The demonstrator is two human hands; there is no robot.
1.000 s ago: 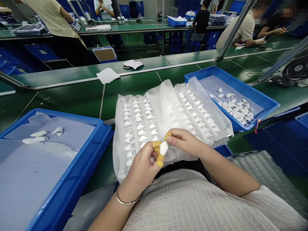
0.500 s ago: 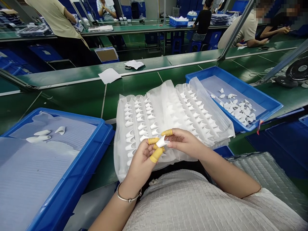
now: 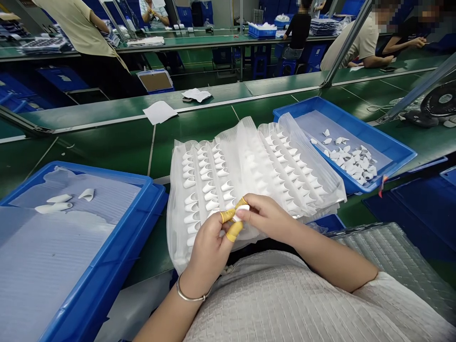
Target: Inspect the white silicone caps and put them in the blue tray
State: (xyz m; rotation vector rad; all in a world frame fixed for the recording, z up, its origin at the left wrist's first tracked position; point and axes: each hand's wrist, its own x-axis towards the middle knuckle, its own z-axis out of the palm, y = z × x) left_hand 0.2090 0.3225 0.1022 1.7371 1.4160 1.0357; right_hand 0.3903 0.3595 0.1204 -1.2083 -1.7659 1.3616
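Between both hands is a small white hollow piece (image 3: 242, 213) with a slanted opening, partly covered by fingers. My left hand (image 3: 213, 242), with yellow finger cots on its fingertips, pinches it from the left. From the right, my right hand (image 3: 265, 216) grips the same piece with thumb and a yellow-capped index finger. Below and beyond the hands lies a translucent white sheet tray (image 3: 245, 178), where similar white pieces (image 3: 208, 175) stand in rows. Thin film covers some of the right-hand rows.
At left, a blue tray (image 3: 142, 190) holds a few white pieces (image 3: 53, 207). Another blue tray (image 3: 399, 154) at right has a heap of white pieces (image 3: 358, 164). A paper sheet (image 3: 159, 112) and a black fan (image 3: 441, 99) are on the green bench (image 3: 121, 147). People work beyond.
The white piece has turned in my fingers, and less of it shows. My right thumb now lies across it, and both hands are closer together.
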